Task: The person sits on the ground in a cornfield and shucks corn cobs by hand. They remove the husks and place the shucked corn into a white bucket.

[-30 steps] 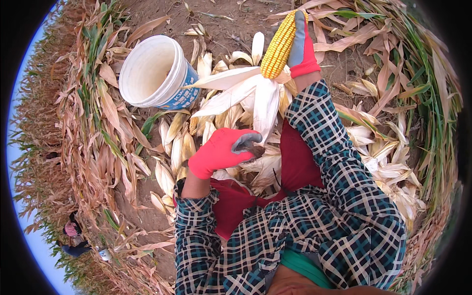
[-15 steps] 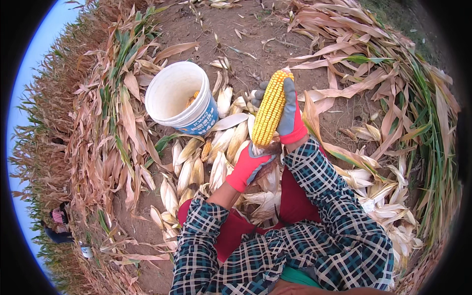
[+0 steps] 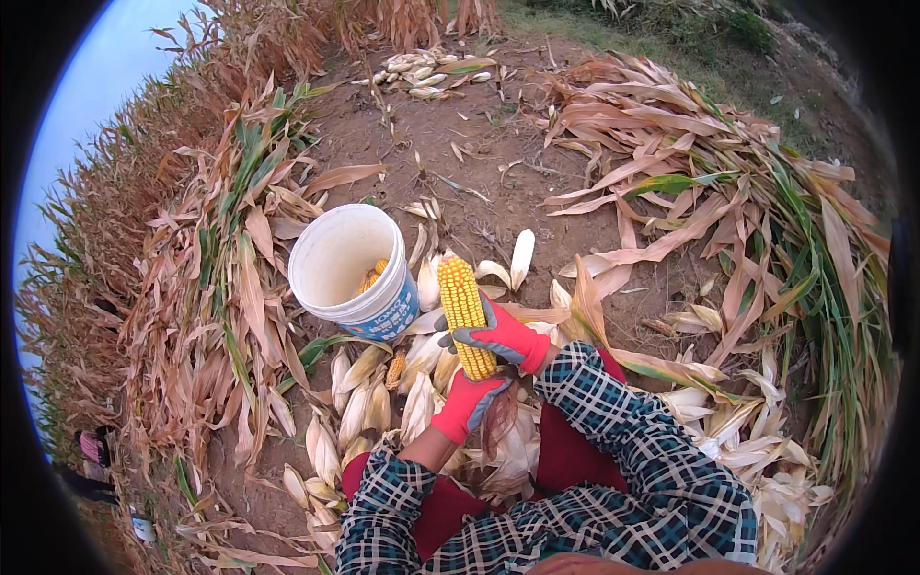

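Observation:
A bare yellow corn cob (image 3: 462, 307) stands nearly upright between my gloved hands, just right of a white and blue bucket (image 3: 393, 309). Around its middle, from the right, wraps my right hand (image 3: 505, 335) in a grey and red glove. My left hand (image 3: 467, 404), gloved alike, is closed at the cob's lower end; its fingertips are partly hidden. Brown silk and pale husk (image 3: 500, 422) hang beside that hand. Inside the bucket lie a few yellow cobs (image 3: 373, 275). Unhusked ears (image 3: 356, 407) are heaped below the bucket and in front of my knees.
Dry stalks and leaves lie in rows at left (image 3: 251, 264) and right (image 3: 690, 182). A pale heap of ears (image 3: 426, 72) sits farther off on bare soil (image 3: 450, 134). Loose husks (image 3: 767, 460) cover the ground at right. Another person (image 3: 93, 460) is at the far left.
The cob and both hands have moved lower and left, nearer the bucket. My right hand has turned more sideways around the cob. The view has tilted up, showing the far heap.

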Tool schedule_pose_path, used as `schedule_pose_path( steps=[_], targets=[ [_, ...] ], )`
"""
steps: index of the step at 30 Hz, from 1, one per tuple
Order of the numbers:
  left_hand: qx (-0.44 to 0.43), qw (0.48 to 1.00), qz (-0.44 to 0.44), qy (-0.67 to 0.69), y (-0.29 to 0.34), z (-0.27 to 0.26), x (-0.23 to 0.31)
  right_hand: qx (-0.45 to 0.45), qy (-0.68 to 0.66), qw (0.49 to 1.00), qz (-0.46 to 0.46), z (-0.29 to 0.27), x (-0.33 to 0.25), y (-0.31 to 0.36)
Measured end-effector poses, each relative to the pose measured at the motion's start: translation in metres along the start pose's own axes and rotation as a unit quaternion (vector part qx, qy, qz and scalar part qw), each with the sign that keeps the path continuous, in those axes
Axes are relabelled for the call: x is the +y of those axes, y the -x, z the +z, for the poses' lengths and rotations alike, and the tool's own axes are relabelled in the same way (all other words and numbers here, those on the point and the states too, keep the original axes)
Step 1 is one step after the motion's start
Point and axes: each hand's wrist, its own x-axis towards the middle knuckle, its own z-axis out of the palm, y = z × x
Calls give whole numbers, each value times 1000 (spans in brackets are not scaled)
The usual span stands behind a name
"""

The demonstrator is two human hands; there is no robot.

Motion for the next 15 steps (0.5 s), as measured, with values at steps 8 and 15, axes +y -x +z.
schedule_pose_path(
  steps=[8,15],
  targets=[
    [-31,996,16,-80,16,3,26,-109,-65,992,10,14,-14,16],
    [-114,936,-34,-332,24,-2,-43,-317,602,733,-30,58,10,40]
  ],
)
